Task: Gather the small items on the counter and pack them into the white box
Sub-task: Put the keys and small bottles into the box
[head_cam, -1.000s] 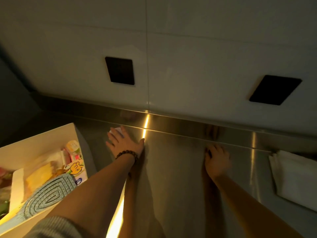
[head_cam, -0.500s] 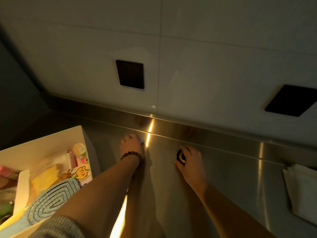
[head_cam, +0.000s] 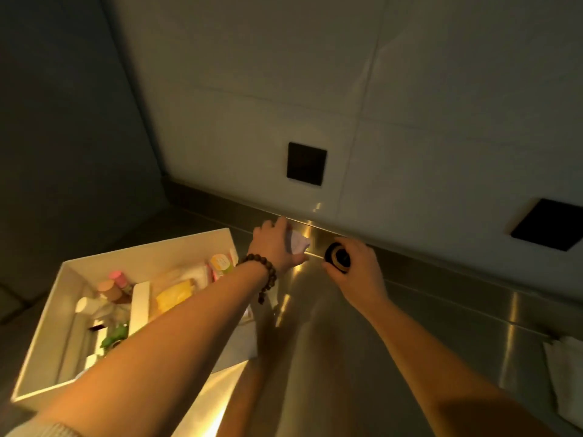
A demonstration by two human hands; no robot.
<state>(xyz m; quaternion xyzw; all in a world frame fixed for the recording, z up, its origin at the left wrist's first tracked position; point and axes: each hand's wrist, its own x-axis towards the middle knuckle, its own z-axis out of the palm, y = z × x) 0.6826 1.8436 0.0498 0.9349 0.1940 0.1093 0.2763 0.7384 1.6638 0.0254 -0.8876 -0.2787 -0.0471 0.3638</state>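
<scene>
Your counter (head_cam: 362, 357) is polished steel and throws hard glare in dim light, so anything small left on it can be lost in the reflections; look it over before you call the job done. The box (head_cam: 151, 250) sits at your left on that counter, open, and already crowded: bottles (head_cam: 110, 287) at the far left, a yellow packet (head_cam: 173, 294) in the middle, more packets against the far wall. Free room looks scarce, so a careless drop could land an item on top of the pile and let it roll out over the low rim.

Your left arm crosses above the box's right side. Swing it back low and your forearm or the bead bracelet (head_cam: 266, 279) could catch the rim or knock a packet.

The folded cloth (head_cam: 564, 370) lies well apart at the right edge. I judge it is not a small item to pack, but that is your call.

Your left hand (head_cam: 273, 247) grips a pale crumpled piece (head_cam: 298, 244), paper or a wrapper, I cannot tell which. It is up near the steel upstand at the back wall. It looks light and loosely held at one end, so it may slip out on the way across.

Your right hand (head_cam: 356, 272) curls its fingers round a dark round thing (head_cam: 339, 260), a small jar or cap, just beside the left hand. It looks smooth and round: grip it lightly and it could roll away along the steel.
</scene>
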